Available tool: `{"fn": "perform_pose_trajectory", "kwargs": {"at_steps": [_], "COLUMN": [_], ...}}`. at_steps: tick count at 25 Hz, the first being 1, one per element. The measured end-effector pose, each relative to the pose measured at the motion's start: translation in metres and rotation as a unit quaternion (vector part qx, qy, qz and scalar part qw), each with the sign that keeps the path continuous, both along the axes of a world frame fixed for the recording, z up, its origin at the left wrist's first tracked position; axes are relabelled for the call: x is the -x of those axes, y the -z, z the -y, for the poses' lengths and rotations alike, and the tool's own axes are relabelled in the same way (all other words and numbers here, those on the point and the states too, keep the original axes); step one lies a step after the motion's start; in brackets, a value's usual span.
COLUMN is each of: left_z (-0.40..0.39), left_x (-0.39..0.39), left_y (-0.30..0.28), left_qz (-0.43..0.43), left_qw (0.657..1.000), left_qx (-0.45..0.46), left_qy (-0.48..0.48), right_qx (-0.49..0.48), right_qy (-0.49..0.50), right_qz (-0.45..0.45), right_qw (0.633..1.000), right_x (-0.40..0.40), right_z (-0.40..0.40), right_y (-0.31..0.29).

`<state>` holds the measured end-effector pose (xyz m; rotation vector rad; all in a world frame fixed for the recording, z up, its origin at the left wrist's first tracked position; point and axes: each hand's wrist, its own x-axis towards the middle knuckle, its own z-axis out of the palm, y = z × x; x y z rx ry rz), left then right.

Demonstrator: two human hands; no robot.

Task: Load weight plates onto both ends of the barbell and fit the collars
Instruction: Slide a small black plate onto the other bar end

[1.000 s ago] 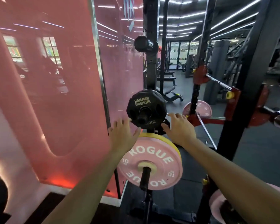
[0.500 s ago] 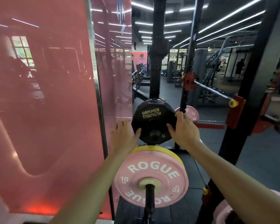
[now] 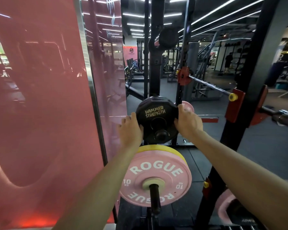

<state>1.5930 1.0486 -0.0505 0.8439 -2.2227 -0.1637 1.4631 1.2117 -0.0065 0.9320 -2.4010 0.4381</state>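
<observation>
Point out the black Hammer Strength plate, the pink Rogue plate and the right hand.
Black Hammer Strength plate [image 3: 155, 112]: head view, on its lettering.
Pink Rogue plate [image 3: 171, 183]: head view, on its face.
Right hand [image 3: 189, 121]: head view, on its back.

Both hands [image 3: 160, 126] — now on black plate [image 3: 157, 113]

Both bare forearms extended forward, converging upward. Left hand [image 3: 130, 128] – back to camera, fingers curled round rim of black plate [image 3: 156, 121]. Right hand [image 3: 188, 121] – mirrors it, fingers hooked over opposite rim.
</observation>
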Motion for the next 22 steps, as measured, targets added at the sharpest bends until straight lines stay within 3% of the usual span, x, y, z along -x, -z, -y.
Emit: {"fn": "perform_pose_trajectory", "kwargs": {"at_steps": [12,18,22], "left_z": [-0.01,-0.01,-0.007], "left_x": [-0.007,0.001,0.01], "left_y": [0.013,0.021,0.025], "left_qz": [-0.195,-0.277,-0.31], "left_qw": [0.972,0.936,0.924], "left_qx": [-0.118,-0.198,-0.206], "left_qy": [0.06,0.093,0.087], "right_qx": [0.161,0.25,0.251], "right_qy": [-0.026,-0.047,-0.067], "right_qz": [0.087,0.117,0.126], "right_qw": [0.983,0.96,0.957], "right_x": [-0.011,-0.006,0.011], "right_z": [-0.005,-0.004,-0.001], "right_y": [0.026,0.042,0.043]}}
